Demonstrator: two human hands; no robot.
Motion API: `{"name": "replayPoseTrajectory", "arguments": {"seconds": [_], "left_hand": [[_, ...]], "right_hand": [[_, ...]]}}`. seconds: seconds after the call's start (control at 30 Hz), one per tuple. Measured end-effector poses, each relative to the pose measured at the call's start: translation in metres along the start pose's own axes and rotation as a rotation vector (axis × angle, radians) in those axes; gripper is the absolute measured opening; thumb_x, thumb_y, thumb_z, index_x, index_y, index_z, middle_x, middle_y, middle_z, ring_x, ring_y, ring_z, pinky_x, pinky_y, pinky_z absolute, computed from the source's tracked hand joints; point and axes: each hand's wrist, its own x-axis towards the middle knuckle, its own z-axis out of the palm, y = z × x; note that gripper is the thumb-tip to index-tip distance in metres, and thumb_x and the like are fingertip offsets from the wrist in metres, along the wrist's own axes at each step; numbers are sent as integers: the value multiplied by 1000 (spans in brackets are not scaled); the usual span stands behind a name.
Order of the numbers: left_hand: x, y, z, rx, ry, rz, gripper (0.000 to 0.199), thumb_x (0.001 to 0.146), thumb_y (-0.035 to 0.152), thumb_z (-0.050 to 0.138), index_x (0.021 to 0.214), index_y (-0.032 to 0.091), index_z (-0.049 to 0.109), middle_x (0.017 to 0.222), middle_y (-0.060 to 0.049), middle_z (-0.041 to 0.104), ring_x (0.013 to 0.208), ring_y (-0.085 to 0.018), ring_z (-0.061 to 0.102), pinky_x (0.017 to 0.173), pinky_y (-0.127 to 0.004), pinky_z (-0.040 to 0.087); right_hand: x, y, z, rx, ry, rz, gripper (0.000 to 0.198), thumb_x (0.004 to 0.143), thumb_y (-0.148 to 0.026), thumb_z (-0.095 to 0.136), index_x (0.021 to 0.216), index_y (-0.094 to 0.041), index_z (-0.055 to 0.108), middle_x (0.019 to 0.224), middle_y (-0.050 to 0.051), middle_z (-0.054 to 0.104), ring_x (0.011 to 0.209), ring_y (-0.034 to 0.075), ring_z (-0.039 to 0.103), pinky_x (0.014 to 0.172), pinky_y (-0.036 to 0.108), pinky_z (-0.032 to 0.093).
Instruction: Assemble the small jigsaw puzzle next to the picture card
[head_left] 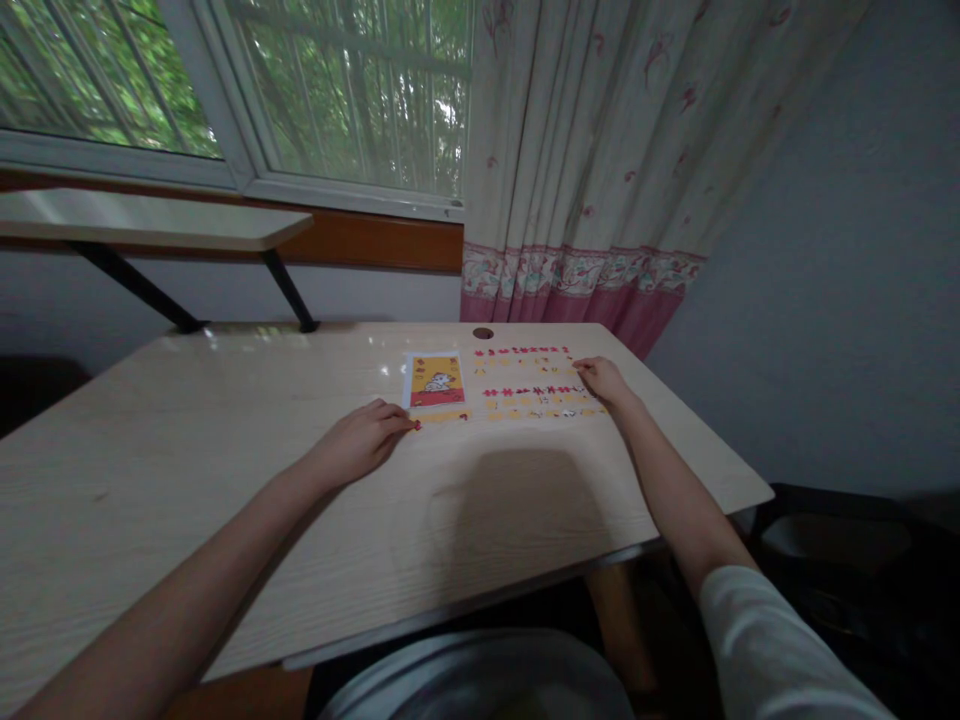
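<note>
My left hand (369, 434) rests on the table with thumb and fingers pinched on a small red puzzle piece (417, 425). Just beyond it lies a strip of joined yellow puzzle pieces (441, 416), below a picture card (437, 380) with a white cartoon animal on yellow and red. My right hand (604, 380) is at the right end of the upper rows, its fingers closed at a small yellowish puzzle piece (571, 361). Between the hands, loose red puzzle pieces (525, 351) and yellow puzzle pieces (514, 404) lie in several rows.
The pale wooden table (225, 440) has a round cable hole (483, 333) near its back edge. At the back left, a raised shelf (142, 220) stands on black supports. Behind are a window (345, 100) and a curtain (570, 150); a dark chair (840, 540) is at the right.
</note>
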Motion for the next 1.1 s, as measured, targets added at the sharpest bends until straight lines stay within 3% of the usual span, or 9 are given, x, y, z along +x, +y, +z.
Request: {"name": "replayPoseTrajectory", "arguments": {"seconds": [0.13,0.37,0.67,1.1], "left_hand": [[-1,0,-1,-10,-2,-4,33,91,15,40,107,17,69,102,-11,68,94,-23,59,85,-39,49],[-2,-1,0,-37,3,-8,32,91,18,41,106,18,69,102,-12,68,95,-24,59,85,-39,49],[-1,2,-1,-40,-4,-30,31,90,15,43,106,18,70,103,-11,68,96,-24,59,86,-39,49],[-1,-2,1,-39,14,-7,34,90,16,40,107,17,69,101,-12,67,95,-25,59,85,-40,50]], "right_hand": [[3,-4,3,-46,11,12,39,94,-31,46,129,-25,60,123,11,63,111,24,58,100,36,40],[4,-1,2,-103,62,113,35,93,-34,45,106,-16,72,103,15,71,101,25,62,91,33,44],[5,3,1,-86,129,221,25,87,-32,56,94,-16,74,95,12,73,89,20,66,82,27,47],[9,2,5,-1,76,41,32,88,-13,47,108,-17,72,109,7,72,101,19,65,96,29,43]]}}
